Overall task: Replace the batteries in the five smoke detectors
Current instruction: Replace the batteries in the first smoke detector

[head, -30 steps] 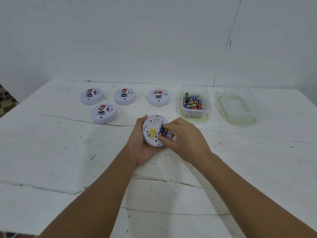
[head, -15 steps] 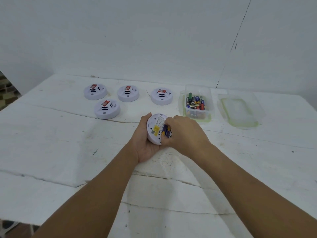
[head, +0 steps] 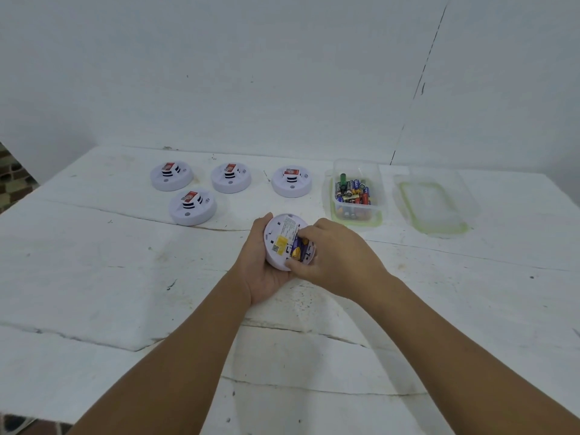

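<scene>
**Fingers in the battery bay**

The left hand [head: 263,271] cupped the upturned smoke detector [head: 284,243] above the middle of the table [head: 94,277], fingers curled round its rim. The right hand [head: 332,255] came over the top, thumb and fingertips pinching the batteries [head: 296,248] sitting in the open bay. Toward the far edge, four more detectors [head: 192,208] sat face up, three in a row and one nearer. Right of them stood the clear tub of batteries [head: 356,211], and beside it, by the far right corner, its lid [head: 431,204] lay flat.
</scene>
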`<state>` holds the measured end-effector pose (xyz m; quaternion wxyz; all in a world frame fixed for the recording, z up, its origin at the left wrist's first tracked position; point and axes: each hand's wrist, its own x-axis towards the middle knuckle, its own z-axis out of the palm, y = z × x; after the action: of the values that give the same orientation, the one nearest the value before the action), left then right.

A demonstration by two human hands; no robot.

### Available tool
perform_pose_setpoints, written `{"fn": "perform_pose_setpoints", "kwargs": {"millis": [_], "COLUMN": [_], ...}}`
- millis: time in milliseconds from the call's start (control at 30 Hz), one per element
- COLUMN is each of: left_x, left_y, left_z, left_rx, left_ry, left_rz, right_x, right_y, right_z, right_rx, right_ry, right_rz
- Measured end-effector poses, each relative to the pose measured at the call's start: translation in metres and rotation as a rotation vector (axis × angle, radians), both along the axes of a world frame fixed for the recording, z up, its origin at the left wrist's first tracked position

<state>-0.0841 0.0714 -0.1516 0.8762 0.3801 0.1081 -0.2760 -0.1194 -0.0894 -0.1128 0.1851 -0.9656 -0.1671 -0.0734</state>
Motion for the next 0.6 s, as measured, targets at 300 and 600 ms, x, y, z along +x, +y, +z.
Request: {"fn": "perform_pose_setpoints", "kwargs": {"millis": [300, 600], "left_x": [0.0, 0.001], "left_y": [0.0, -0.002], "left_z": [0.0, 0.001], "left_rx": [0.023, -0.029], "left_ry": [0.002, 0.028], "left_rz": [0.033, 0.074], "right_x": [-0.009, -0.001], "right_y": [0.0, -0.007], "right_z": [-0.013, -0.009], "right_rx": [0.13, 1.004], "right_ry": [-0.061, 0.374], "right_rz": [-0.073, -0.23]}}
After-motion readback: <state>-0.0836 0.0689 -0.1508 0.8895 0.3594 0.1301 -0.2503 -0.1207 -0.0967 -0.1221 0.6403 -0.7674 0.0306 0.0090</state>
